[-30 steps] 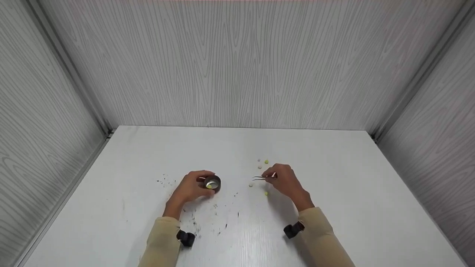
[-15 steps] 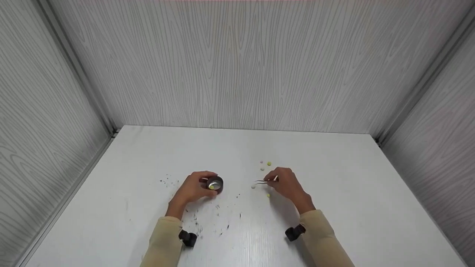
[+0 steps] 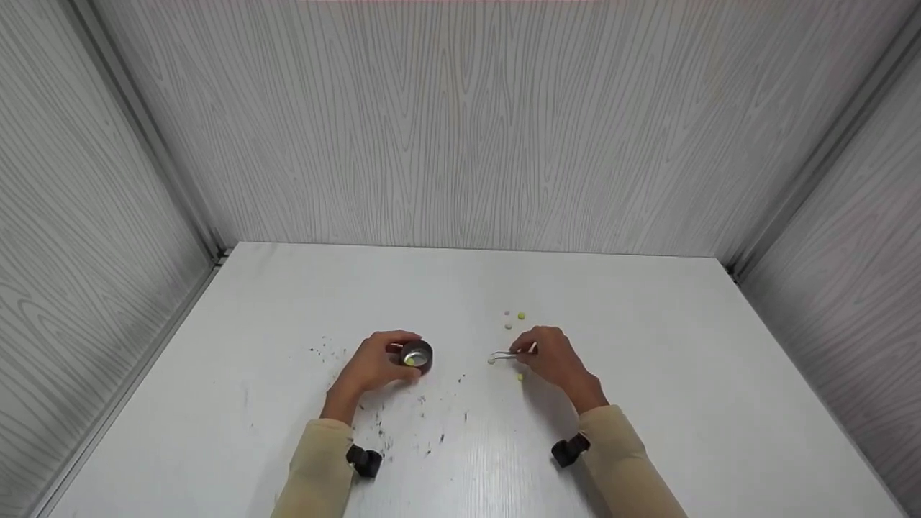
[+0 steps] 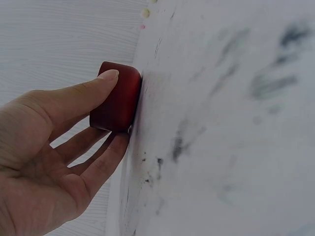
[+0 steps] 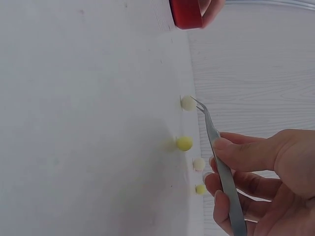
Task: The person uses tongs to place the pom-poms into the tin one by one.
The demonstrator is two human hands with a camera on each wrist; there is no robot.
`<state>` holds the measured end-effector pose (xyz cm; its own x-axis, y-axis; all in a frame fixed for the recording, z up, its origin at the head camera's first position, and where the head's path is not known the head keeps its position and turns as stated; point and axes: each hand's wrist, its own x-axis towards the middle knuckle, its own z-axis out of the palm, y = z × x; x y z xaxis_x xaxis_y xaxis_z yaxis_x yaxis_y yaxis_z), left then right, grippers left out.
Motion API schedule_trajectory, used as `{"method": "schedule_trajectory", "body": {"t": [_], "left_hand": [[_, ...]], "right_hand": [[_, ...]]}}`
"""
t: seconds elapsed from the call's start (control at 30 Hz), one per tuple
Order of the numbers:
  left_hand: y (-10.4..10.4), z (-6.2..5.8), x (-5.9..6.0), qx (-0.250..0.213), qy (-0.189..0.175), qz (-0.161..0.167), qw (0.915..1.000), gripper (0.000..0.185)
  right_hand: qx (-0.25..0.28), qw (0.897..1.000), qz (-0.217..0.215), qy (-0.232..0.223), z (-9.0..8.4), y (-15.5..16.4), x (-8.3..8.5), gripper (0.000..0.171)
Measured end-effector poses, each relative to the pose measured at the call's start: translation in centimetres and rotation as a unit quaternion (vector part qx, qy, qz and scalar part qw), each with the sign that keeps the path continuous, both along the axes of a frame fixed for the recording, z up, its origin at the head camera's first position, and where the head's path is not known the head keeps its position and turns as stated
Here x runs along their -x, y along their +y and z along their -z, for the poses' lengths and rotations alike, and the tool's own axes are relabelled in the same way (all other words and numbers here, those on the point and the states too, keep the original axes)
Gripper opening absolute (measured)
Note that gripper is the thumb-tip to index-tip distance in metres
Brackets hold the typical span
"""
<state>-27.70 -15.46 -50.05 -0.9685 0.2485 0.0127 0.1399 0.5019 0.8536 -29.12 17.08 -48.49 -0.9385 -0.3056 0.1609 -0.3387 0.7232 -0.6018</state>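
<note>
- While the left hand (image 3: 370, 365) cups the small red cup (image 3: 416, 355), thumb and fingers curl round its wall, thumb on top in the left wrist view (image 4: 118, 97).
- Inside that cup, right by the left fingertips, a yellow-green ball (image 3: 410, 362) sits against the shiny lining.
- Over to the right hand (image 3: 550, 356): fingers and thumb pinch the metal tweezers (image 3: 506, 354) partway along the shaft, tips pointing away toward the cup.
- Tweezer tips (image 5: 198, 104) are right at a pale ball (image 5: 187, 103), touching or just beside it; whether they have closed on it cannot be told.
- Just back from the tips, beside the tweezers' shaft, a bright yellow ball (image 5: 184, 143) lies on the white table (image 3: 647, 403).
- Closer to the pinching fingers, another pale ball (image 5: 199, 164) and a small yellow-green one (image 5: 200, 189) lie on the surface.
- Dark specks (image 3: 424, 432) dot the table near the left wrist.
</note>
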Motion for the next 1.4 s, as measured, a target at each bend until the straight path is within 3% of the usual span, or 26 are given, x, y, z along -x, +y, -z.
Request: {"method": "schedule_trajectory", "body": {"t": [0.57,0.83,1.17,1.4], "left_hand": [[0.0,-0.1,-0.1,-0.01,-0.002,0.007,0.9999,0.055],[-0.1,0.0,-0.1,-0.009,-0.01,-0.001,0.9999,0.056],[-0.2,0.1,-0.1,-0.004,-0.001,0.011,0.9999,0.056],[0.0,0.0,0.0,0.008,-0.006,-0.003,1.0,0.056]], "right_hand": [[-0.007,1.0,-0.009,0.013,0.3,0.0,0.3,0.016],[0.0,1.0,-0.005,0.008,-0.4,-0.7,0.1,0.014],[0.005,0.999,-0.036,0.025,-1.3,-2.2,0.0,0.015],[0.006,0.998,-0.046,0.036,-2.0,-4.2,-0.1,0.015]]}}
